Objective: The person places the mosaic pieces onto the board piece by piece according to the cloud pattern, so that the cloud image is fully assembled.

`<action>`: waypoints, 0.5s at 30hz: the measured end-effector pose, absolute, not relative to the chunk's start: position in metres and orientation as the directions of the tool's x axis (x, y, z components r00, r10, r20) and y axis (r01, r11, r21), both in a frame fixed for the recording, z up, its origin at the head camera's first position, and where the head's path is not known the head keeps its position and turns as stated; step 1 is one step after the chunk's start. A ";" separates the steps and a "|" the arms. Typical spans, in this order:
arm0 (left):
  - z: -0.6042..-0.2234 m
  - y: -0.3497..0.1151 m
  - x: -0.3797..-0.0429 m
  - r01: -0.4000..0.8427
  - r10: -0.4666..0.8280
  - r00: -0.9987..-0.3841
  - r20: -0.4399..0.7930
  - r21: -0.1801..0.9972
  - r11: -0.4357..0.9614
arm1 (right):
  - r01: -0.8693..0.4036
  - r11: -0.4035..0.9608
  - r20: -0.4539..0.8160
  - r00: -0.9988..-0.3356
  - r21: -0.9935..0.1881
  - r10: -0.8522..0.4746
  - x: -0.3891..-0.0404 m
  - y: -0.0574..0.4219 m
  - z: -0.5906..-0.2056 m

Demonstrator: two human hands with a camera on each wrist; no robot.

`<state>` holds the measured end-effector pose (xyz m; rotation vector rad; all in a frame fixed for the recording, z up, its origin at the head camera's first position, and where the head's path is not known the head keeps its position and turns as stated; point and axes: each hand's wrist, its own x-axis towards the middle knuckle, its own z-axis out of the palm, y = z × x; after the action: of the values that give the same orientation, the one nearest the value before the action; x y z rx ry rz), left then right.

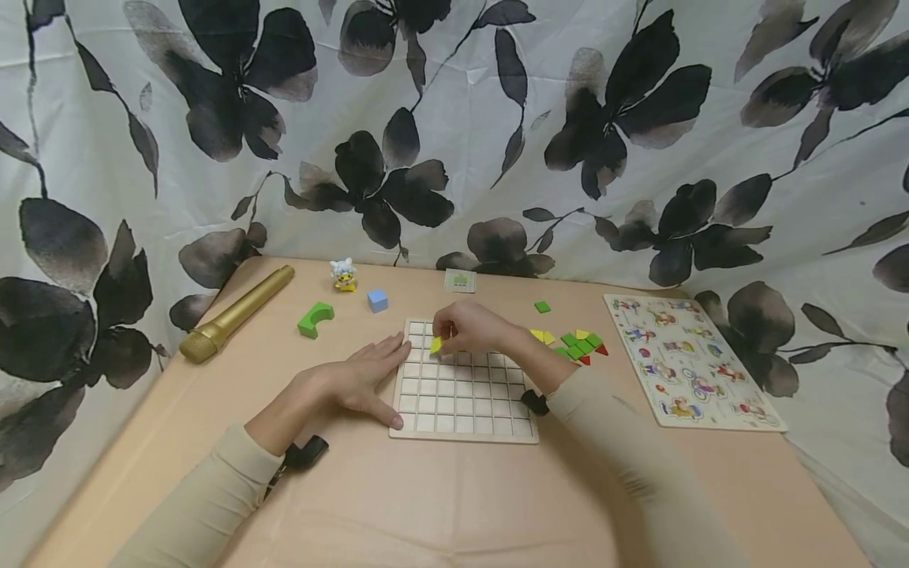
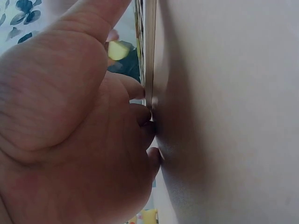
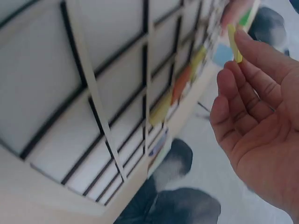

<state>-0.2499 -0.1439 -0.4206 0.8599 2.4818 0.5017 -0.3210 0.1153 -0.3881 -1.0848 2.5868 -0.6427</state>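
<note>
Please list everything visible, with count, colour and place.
Table: 1, tan, foreground
Curtain: 1, patterned white, behind
Grid: 1, pale, centre
Held tile: 1, yellow, over grid
Grid tiles: several, yellow, red, far edge
Loose tiles: several, green, yellow, red, grid's right
Card: 1, pale green, back
Cube: 1, blue, back left
Arch: 1, green, left of cube
Figure: 1, white, yellow, beyond arch
Microphone: 1, gold, far left
Picture board: 1, multicoloured, right
Cameras: 2, black, wrists
Sleeves: 2, beige, arms
Left hand: 1, grid's left edge
Right hand: 1, over grid

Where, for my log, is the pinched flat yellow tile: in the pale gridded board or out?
Out: the right hand pinches the yellow tile clear of the board.
</note>
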 end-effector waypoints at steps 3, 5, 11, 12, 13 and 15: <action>-0.420 -0.144 -0.250 0.481 0.649 -0.696 -0.308 0.471 0.740 | -0.606 0.641 -0.104 -0.683 -0.471 -0.723 -0.320 0.107 -0.395; -0.420 -0.144 -0.250 0.483 0.652 -0.693 -0.307 0.474 0.736 | -0.604 0.649 -0.123 -0.681 -0.463 -0.722 -0.320 0.105 -0.399; -0.420 -0.144 -0.250 0.479 0.650 -0.692 -0.313 0.474 0.738 | -0.593 0.645 -0.146 -0.671 -0.483 -0.727 -0.321 0.103 -0.404; -0.420 -0.144 -0.250 0.479 0.650 -0.692 -0.313 0.475 0.738 | -0.590 0.643 -0.149 -0.670 -0.488 -0.727 -0.321 0.103 -0.405; -0.421 -0.144 -0.250 0.479 0.650 -0.693 -0.313 0.475 0.739 | -0.586 0.643 -0.153 -0.669 -0.493 -0.727 -0.321 0.103 -0.405; -0.420 -0.145 -0.250 0.477 0.648 -0.695 -0.312 0.475 0.740 | -0.582 0.635 -0.157 -0.662 -0.508 -0.732 -0.321 0.104 -0.404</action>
<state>-0.2497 -0.1445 -0.4205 0.8555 2.4755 0.4981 -0.3212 0.1044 -0.4041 -1.0488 2.5091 -0.6007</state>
